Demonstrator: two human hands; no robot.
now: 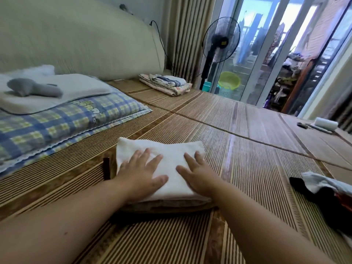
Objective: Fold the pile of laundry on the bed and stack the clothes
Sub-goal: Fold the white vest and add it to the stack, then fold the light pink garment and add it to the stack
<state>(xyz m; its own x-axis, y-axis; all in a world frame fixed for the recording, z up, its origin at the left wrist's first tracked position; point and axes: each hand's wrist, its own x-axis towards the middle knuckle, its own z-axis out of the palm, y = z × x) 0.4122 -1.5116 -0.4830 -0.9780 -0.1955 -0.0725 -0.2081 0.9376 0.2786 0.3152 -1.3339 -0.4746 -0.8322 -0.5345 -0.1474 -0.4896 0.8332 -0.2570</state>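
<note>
Folded white cloth (167,149) lies in the near middle of the bed (257,159), under both hands. The bed, covered with a striped woven mat, fills most of the view. A padded cream headboard (76,39) stands along its far left side. Past the far edge are glass sliding doors (266,44) and a ribbed curtain (182,35).

On the left of the bed lies a blue-and-yellow plaid blanket (57,126). A cream pillow (57,94) lies on top of it, and a grey object (34,89) rests on the pillow. A black pedestal fan (221,40) stands in front of the glass.

At the right edge of the view, well apart from the hands, is a heap of unfolded clothes (327,193) in black, white and grey. Near the headboard's right end, a folded stack (165,83) of patterned linens lies on the mat.

The white cloth sits squared on a darker folded piece (171,204). The left hand (141,174) lies on its left half and the right hand (200,176) on its right half. Each grip is spread flat, fingers straight and pressing down, pinching nothing.

A green basin (229,80) shows by the fan's base. A white roll (325,123) lies at the bed's far right. A small dark stick-like item (106,168) lies just left of the white cloth.
</note>
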